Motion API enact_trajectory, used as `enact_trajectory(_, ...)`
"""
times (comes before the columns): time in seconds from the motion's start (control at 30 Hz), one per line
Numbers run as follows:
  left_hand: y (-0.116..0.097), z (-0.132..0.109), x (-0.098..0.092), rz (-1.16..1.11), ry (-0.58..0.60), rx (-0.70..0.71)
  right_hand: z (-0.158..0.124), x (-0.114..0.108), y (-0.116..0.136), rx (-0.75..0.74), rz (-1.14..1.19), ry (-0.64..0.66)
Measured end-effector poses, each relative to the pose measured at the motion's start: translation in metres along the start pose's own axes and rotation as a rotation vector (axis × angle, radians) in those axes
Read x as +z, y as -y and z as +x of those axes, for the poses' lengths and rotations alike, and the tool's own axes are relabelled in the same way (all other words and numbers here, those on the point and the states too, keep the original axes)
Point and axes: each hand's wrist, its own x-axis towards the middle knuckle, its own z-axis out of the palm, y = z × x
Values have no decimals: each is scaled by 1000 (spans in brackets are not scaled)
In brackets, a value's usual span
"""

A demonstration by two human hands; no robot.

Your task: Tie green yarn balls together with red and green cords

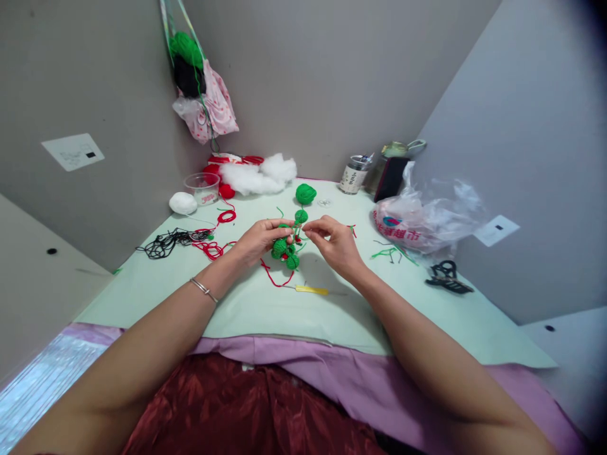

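Note:
My left hand is closed on a cluster of green crocheted balls with small red bits among them. Facing it, my right hand is pinched, thumb against forefinger, close to the cluster's right side; whatever lies between those fingertips is too small to make out. Just beyond the fingers is another green crocheted ball. On the table below the hands lies a crochet hook with a yellow handle, and a red yarn strand trails beside it.
Behind the hands sits a green yarn ball. White stuffing, a clear plastic tub and black yarn occupy the left. Rightward are a pen cup, a plastic bag, green yarn scraps and a black hair claw.

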Motion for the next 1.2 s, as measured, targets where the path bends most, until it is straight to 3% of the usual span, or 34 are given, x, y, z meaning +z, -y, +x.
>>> enact_trajectory(1.2,-3,-2,2,-12,56,5,-1,2,-1,-23,60,23)
